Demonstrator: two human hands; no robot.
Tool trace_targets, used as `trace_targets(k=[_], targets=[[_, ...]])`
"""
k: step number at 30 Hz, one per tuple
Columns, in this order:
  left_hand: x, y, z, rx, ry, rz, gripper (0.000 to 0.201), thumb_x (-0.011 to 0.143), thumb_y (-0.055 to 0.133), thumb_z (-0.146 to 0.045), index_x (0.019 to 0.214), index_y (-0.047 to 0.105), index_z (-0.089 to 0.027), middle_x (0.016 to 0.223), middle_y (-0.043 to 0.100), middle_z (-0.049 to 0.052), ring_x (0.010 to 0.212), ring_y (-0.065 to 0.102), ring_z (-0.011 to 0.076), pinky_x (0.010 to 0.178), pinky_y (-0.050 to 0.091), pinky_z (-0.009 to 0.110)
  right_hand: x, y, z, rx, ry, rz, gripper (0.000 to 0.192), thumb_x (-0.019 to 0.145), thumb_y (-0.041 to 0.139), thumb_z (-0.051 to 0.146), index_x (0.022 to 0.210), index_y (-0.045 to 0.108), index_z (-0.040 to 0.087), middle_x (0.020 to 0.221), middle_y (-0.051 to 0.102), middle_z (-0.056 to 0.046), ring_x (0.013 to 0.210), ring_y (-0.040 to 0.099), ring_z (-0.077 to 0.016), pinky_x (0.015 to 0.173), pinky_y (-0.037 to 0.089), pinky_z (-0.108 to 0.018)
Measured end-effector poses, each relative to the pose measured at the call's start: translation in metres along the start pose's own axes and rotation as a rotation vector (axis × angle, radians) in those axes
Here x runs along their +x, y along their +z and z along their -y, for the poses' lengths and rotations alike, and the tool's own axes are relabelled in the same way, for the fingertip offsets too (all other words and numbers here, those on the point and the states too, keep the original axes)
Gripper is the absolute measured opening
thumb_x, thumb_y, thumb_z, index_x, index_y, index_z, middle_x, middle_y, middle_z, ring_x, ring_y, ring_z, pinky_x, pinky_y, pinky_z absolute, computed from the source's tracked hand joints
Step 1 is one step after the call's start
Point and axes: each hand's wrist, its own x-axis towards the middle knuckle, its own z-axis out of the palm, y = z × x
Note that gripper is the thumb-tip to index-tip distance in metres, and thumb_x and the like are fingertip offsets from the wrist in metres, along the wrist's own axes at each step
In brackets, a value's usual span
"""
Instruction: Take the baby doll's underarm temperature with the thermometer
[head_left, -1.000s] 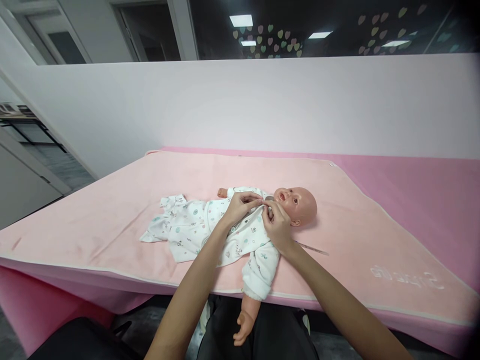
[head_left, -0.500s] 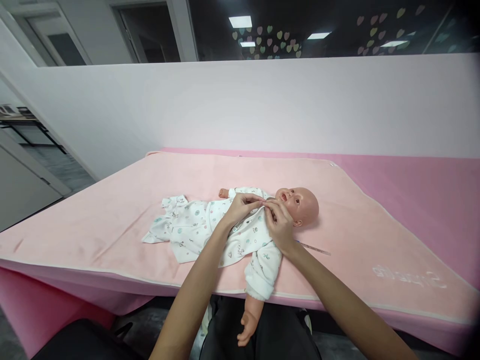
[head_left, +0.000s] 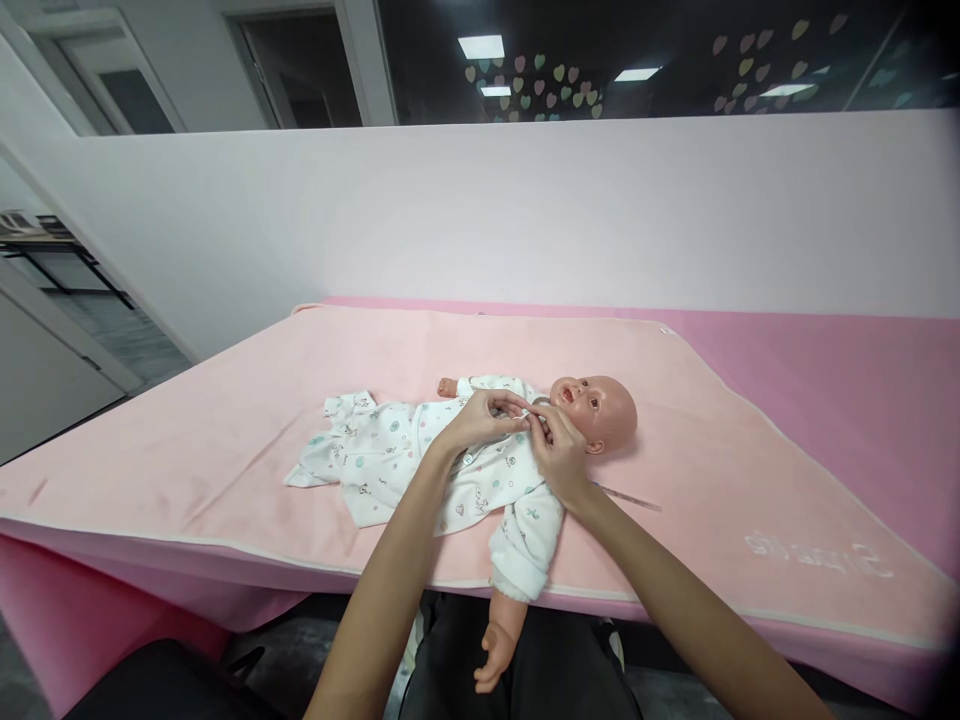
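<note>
A baby doll (head_left: 611, 415) lies on its back, its head to the right and one arm hanging over the near table edge. It wears a white printed baby romper (head_left: 379, 440) whose legs lie flat to the left. At the neckline, my left hand (head_left: 487, 418) pinches the romper's cloth between thumb and fingers. Right beside it, below the doll's chin, my right hand (head_left: 556, 440) pinches the same edge of the cloth. The fingertips nearly meet, and they hide the exact spot on the collar. A small round snap shows on the chest by my left wrist.
A peach blanket (head_left: 225, 440) covers most of the table, over a pink cover (head_left: 847, 390). A thin strip (head_left: 630, 497) lies beside my right forearm. Behind the table rises a white wall (head_left: 510, 220) with dark glass above. A black chair (head_left: 172, 685) is at the lower left.
My left thumb has drawn slightly down from the fingers, widening the gap in that hand. A bit of white cloth now shows between the hands. The doll stays in place.
</note>
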Motion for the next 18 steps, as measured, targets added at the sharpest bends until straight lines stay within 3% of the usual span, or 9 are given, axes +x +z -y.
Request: trace_targets(k=[10,18], targets=[[-0.0001,-0.0010,0.0049,0.059,0.025,-0.016,0.026,0.074,0.061,-0.025,0.096,0.071,-0.014,0.088,0.069,0.007,0.081,0.060,0.0179,0.075,0.047,0.027,-0.0007,0.0026,-0.0014,-0.004,0.002,0.016,0.022,0.092,0.041,0.022,0.100,0.061,0.020,0.089,0.068,-0.006,0.084,0.064,-0.0173,0.076,0.053,-0.032],[-0.0003,0.0001,0.0035,0.104,0.053,-0.005,0.023,0.077,0.059,-0.026,0.094,0.069,-0.016,0.086,0.067,0.004,0.083,0.058,0.0173,0.075,0.044,0.026,-0.0025,0.0044,-0.0034,-0.007,0.006,0.040,0.023,0.092,0.039,0.020,0.104,0.058,0.021,0.095,0.066,-0.006,0.089,0.062,-0.0176,0.080,0.052,-0.032]])
